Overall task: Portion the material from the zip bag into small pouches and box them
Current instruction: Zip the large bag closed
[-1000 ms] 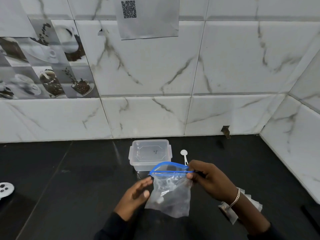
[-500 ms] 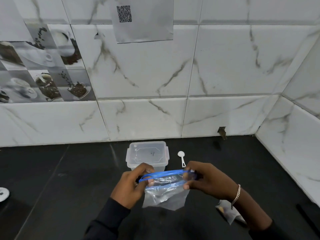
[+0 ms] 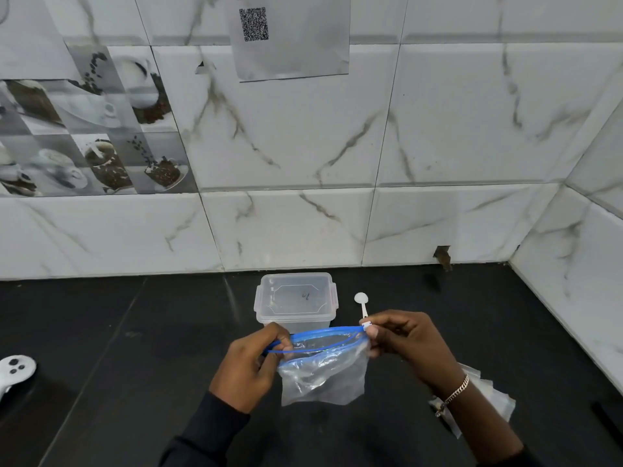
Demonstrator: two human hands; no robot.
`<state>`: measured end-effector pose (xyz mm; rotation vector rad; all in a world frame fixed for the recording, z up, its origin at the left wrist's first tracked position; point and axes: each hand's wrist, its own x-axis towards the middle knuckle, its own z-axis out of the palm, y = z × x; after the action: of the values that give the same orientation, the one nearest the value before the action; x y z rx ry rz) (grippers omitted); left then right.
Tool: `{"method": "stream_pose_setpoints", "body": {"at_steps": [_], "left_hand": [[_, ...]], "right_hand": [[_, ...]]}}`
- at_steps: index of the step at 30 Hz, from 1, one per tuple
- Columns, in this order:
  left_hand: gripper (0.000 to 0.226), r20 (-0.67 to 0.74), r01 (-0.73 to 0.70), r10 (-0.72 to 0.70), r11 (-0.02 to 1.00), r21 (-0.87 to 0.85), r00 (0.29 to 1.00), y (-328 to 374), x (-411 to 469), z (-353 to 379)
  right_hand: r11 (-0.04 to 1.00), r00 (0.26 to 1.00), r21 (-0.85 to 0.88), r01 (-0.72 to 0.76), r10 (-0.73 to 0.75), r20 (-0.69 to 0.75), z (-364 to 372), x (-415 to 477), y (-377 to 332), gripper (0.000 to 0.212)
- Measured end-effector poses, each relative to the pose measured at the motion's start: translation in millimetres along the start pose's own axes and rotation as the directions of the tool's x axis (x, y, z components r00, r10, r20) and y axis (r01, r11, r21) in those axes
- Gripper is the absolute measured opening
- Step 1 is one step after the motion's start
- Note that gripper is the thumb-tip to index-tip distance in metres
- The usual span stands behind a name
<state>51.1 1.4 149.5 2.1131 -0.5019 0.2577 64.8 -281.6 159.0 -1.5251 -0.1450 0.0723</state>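
From the head camera, the step in hand looks to be opening the zip bag along its blue slider track so the contents can be reached. To do it well, the end of the track opposite the slider should be anchored firmly while the slider is drawn straight along the seal, with the mouth kept level and uppermost so nothing tips out. The bag should be kept over the worktop rather than over the box, and the film not stretched so hard that it tears at the seam.

The bag hangs in the air at about 6 o'clock in the view, just nearer the person than the lidded clear plastic box, with a white measuring spoon lying at the box's 3 o'clock. The mouth is partly parted, the blue lips bowed apart. What is inside is hard to tell through the crumpled film.

The left hand has its grip closed on the track's left end, thumb and forefinger pinching the blue strip, knuckles toward the camera. The right hand pinches the white slider tab at the track's right end, wrist cocked inward, a chain bracelet at the wrist. A few empty small pouches lie on the worktop under the right forearm, at about 4 o'clock.
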Motion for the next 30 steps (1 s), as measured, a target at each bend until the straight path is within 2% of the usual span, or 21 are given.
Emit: {"method": "stream_pose_setpoints", "body": {"at_steps": [3, 6, 8, 10, 14, 18, 22, 25, 30], "left_hand": [[0.029, 0.105, 0.018, -0.013, 0.999, -0.042, 0.994, 4, -3, -8], [0.047, 0.215, -0.023, 0.024, 1.0, -0.01, 0.976, 7, -4, -20], [0.051, 0.146, -0.057, 0.052, 0.998, 0.034, 0.988, 16, 0, -21], [0.043, 0.066, -0.063, 0.062, 0.998, 0.019, 0.996, 30, 10, -10], [0.027, 0.106, -0.097, 0.096, 0.995, 0.004, 0.99, 45, 24, 29], [0.009, 0.048, -0.018, 0.019, 1.0, -0.015, 0.999, 40, 29, 44], [0.009, 0.132, 0.025, -0.023, 1.0, -0.011, 0.991, 39, 31, 47], [0.011, 0.203, -0.011, 0.007, 1.0, 0.021, 0.979, 40, 29, 49], [0.008, 0.224, -0.068, 0.037, 0.989, 0.132, 0.974, 42, 29, 48]], "right_hand": [[1.0, 1.0, -0.003, 0.005, -0.005, -0.007, 2, 0, -2, 0.013], [0.999, 0.999, -0.046, 0.015, -0.014, 0.036, 4, -3, -1, 0.012], [0.997, 0.997, -0.076, 0.011, -0.006, 0.072, 8, -4, 0, 0.012], [0.996, 0.995, -0.093, 0.002, 0.007, 0.102, 13, -6, 2, 0.013], [0.997, 0.992, -0.079, 0.006, 0.004, 0.125, 24, -8, 2, 0.015], [0.994, 0.992, -0.1, 0.04, -0.028, 0.119, 25, -10, -1, 0.022], [0.99, 0.993, -0.133, 0.037, -0.022, 0.116, 21, -13, -2, 0.037], [0.984, 0.991, -0.173, 0.037, -0.013, 0.134, 20, -15, -4, 0.045], [0.975, 0.988, -0.203, 0.089, -0.062, 0.138, 25, -19, -5, 0.05]]}}
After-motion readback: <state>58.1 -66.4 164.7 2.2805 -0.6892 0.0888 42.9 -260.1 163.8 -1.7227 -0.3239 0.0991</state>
